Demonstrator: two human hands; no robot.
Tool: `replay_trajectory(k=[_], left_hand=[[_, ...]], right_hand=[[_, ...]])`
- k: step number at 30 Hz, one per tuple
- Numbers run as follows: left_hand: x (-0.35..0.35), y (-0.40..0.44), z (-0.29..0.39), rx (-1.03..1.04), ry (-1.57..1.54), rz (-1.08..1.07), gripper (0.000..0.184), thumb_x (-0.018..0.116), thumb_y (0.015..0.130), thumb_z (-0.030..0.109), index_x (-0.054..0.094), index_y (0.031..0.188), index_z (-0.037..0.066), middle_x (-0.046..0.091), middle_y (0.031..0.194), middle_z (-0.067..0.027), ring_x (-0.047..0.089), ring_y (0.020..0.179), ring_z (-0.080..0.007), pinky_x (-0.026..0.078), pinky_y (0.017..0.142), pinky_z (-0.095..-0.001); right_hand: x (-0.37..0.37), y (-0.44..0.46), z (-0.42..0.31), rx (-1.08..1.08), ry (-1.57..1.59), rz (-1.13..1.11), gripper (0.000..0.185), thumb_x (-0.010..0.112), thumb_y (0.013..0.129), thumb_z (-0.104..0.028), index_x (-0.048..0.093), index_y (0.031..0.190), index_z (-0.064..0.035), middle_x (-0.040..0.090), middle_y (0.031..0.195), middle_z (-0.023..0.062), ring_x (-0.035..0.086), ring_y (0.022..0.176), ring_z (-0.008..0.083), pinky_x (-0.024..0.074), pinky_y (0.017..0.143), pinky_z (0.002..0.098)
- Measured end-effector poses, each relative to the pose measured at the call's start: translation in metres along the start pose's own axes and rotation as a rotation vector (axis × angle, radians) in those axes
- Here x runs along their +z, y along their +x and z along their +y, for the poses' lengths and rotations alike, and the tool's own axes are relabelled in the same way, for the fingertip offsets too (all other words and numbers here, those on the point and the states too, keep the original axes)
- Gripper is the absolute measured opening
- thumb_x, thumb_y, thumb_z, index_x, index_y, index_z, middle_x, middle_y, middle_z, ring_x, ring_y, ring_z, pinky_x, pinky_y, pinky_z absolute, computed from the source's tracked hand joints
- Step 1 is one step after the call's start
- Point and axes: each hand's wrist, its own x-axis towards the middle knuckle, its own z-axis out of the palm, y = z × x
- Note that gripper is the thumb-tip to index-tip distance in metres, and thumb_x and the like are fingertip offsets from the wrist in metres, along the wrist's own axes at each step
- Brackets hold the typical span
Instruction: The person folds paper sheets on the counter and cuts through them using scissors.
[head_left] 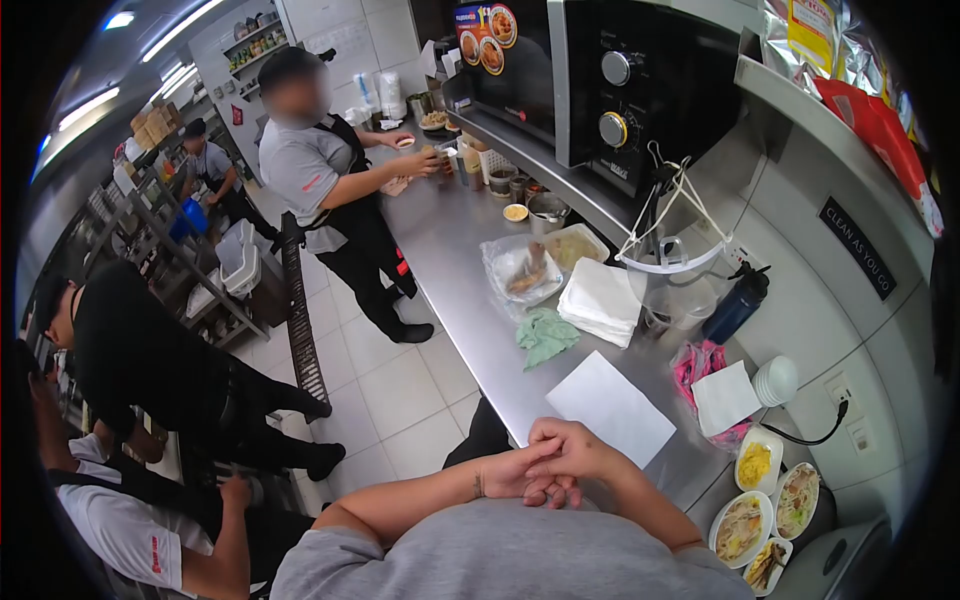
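My left hand (512, 474) and my right hand (577, 448) are clasped together in front of my grey shirt, by the near edge of the steel counter. Their fingers are closed on each other, and no object shows in either. Just beyond them lies a white sheet of paper (612, 408). A green cloth (547, 338) rests farther up the counter, beside a stack of white cloths (601, 303). Behind these sit a clear plastic bag with food (522, 272) and a clear pitcher (680, 300).
Bowls of food (740, 530) stand at the lower right, near stacked white cups (775, 381) and a dark bottle (737, 305). A microwave (640, 90) overhangs the counter. One person (320, 170) handles items at its far end; several others are at left.
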Motion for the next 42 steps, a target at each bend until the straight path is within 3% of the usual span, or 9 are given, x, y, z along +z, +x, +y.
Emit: replay_trajectory(k=[7, 9, 11, 17, 23, 30, 34, 40, 42], left_hand=[[0.006, -0.001, 0.003, -0.043, 0.009, 0.08, 0.071, 0.031, 0.092, 0.065, 0.059, 0.096, 0.001, 0.062, 0.103, -0.0252, 0.063, 0.08, -0.0223, 0.043, 0.044, -0.0208], [0.008, 0.001, 0.005, -0.089, 0.076, 0.114, 0.065, 0.033, 0.094, 0.062, 0.057, 0.1, 0.002, 0.063, 0.098, -0.0258, 0.064, 0.076, -0.0235, 0.044, 0.044, -0.0211], [0.018, 0.003, 0.011, -0.061, 0.074, 0.217, 0.058, 0.036, 0.095, 0.057, 0.052, 0.105, 0.003, 0.064, 0.093, -0.0255, 0.064, 0.07, -0.0245, 0.044, 0.043, -0.0217], [0.017, 0.008, 0.007, -0.045, -0.041, 0.311, 0.049, 0.04, 0.097, 0.051, 0.047, 0.11, 0.005, 0.065, 0.086, -0.0238, 0.064, 0.061, -0.0252, 0.044, 0.041, -0.0228], [0.019, 0.005, 0.005, 0.026, -0.03, 0.351, 0.059, 0.038, 0.094, 0.058, 0.057, 0.103, 0.003, 0.066, 0.083, -0.0194, 0.064, 0.062, -0.0196, 0.047, 0.045, -0.0223], [0.01, 0.002, -0.001, 0.007, -0.092, 0.303, 0.066, 0.038, 0.093, 0.059, 0.063, 0.094, -0.002, 0.067, 0.084, -0.0185, 0.064, 0.066, -0.0183, 0.05, 0.054, -0.0213], [0.006, 0.001, -0.003, 0.016, -0.064, 0.303, 0.068, 0.037, 0.094, 0.058, 0.063, 0.09, -0.005, 0.066, 0.09, -0.0244, 0.065, 0.069, -0.0212, 0.052, 0.056, -0.0232], [0.005, 0.001, -0.005, 0.021, -0.067, 0.323, 0.064, 0.039, 0.095, 0.054, 0.063, 0.084, -0.004, 0.066, 0.088, -0.0246, 0.063, 0.067, -0.0216, 0.051, 0.059, -0.0256], [0.004, 0.001, -0.006, 0.035, -0.064, 0.311, 0.061, 0.039, 0.096, 0.052, 0.063, 0.084, -0.004, 0.066, 0.088, -0.0249, 0.062, 0.066, -0.0222, 0.05, 0.059, -0.0259]], right_hand=[[0.014, 0.004, -0.01, -0.243, -0.015, 0.127, 0.024, 0.077, 0.074, -0.008, 0.062, 0.092, -0.0041, 0.058, 0.069, -0.0001, 0.055, 0.063, 0.0088, 0.0467, 0.058, 0.0232], [0.01, 0.0, -0.029, 0.226, 0.245, -0.148, 0.03, 0.074, 0.076, -0.008, 0.059, 0.102, -0.0028, 0.063, 0.078, 0.0071, 0.062, 0.067, 0.012, 0.0515, 0.057, 0.0251], [0.01, -0.004, -0.033, 0.488, 0.371, -0.258, 0.031, 0.073, 0.077, -0.007, 0.059, 0.105, -0.0021, 0.066, 0.08, 0.0096, 0.064, 0.067, 0.013, 0.0531, 0.055, 0.0256], [0.01, 0.0, -0.024, 0.598, 0.317, -0.127, 0.025, 0.074, 0.075, -0.006, 0.063, 0.097, -0.0012, 0.063, 0.073, 0.0059, 0.061, 0.059, 0.0113, 0.0503, 0.051, 0.0241], [0.011, -0.001, -0.028, 0.499, 0.145, -0.053, 0.027, 0.069, 0.075, -0.002, 0.06, 0.101, 0.0028, 0.066, 0.076, 0.0134, 0.067, 0.063, 0.0164, 0.0549, 0.05, 0.0281], [0.022, -0.004, -0.01, 0.181, 0.15, 0.174, 0.025, 0.07, 0.072, 0.001, 0.062, 0.096, 0.0021, 0.065, 0.074, 0.0101, 0.064, 0.054, 0.0137, 0.0525, 0.045, 0.0265], [0.027, -0.004, 0.002, 0.077, 0.182, 0.227, 0.024, 0.069, 0.072, 0.004, 0.062, 0.095, 0.0014, 0.065, 0.075, 0.0087, 0.062, 0.052, 0.0115, 0.0519, 0.044, 0.0246], [0.028, -0.002, 0.006, 0.043, 0.185, 0.257, 0.023, 0.067, 0.074, 0.007, 0.06, 0.094, 0.0008, 0.063, 0.071, 0.0071, 0.062, 0.051, 0.0105, 0.0512, 0.042, 0.023], [0.027, -0.004, -0.002, 0.137, 0.225, 0.261, 0.022, 0.069, 0.07, 0.007, 0.061, 0.089, 0.0004, 0.064, 0.085, 0.0067, 0.06, 0.058, 0.0079, 0.0506, 0.048, 0.0216]])
